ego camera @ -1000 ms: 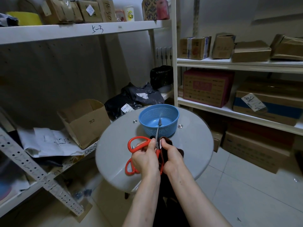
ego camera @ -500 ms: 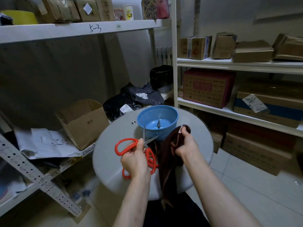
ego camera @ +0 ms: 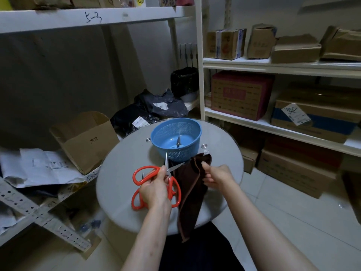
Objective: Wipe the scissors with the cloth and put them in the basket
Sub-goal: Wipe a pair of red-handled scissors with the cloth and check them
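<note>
Basket (ego camera: 181, 155) mouth open from above; small dark pointed thing (ego camera: 178, 140) on its floor. Open scissors (ego camera: 172, 187) in left hand (ego camera: 154, 190) and cloth (ego camera: 192, 184) hanging from right hand (ego camera: 216, 176) crowd basket's near wall. Table (ego camera: 121, 173) bare either side of hands. Cardboard box (ego camera: 86, 141) just beside table's left edge; shelf post (ego camera: 199, 55) behind basket.

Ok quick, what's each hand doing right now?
Left hand: closed, holding the red scissors, whose blades are apart.
Right hand: closed, holding the brown cloth near its top edge.
</note>
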